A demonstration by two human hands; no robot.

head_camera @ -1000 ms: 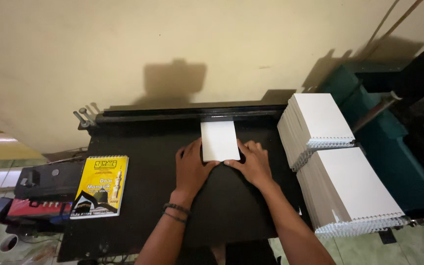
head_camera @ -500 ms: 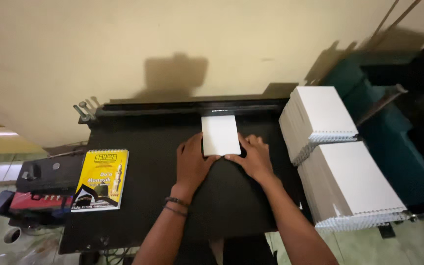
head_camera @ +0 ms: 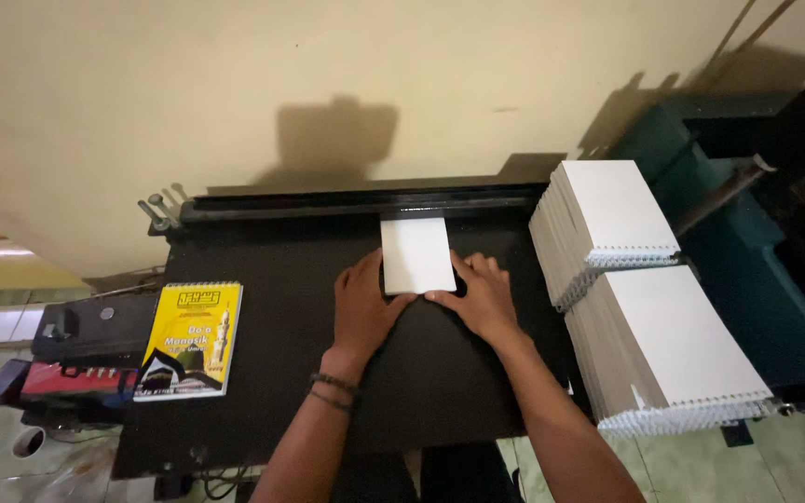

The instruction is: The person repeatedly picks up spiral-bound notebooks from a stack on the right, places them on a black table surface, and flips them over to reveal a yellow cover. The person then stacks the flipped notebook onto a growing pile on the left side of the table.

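- Beige wall backs a black bed [head_camera: 263, 373], with a bar along its far edge.
- Left hand [head_camera: 362, 312] and right hand [head_camera: 482, 300] lie flat, fingers pressing the near corners of a white booklet [head_camera: 416, 254], squaring it against the bar.
- Right of the right hand: spiral-bound stacks [head_camera: 645, 307].
- Left of the left hand: yellow booklet [head_camera: 190, 341].

Two hands lie on one black table [head_camera: 263, 373]: the left hand [head_camera: 363, 312] and the right hand [head_camera: 479, 298]. One white pad [head_camera: 416, 253] sits mid-table, two white spiral-bound stacks [head_camera: 607, 228] at its right edge, one yellow booklet [head_camera: 190, 340] at its left edge.
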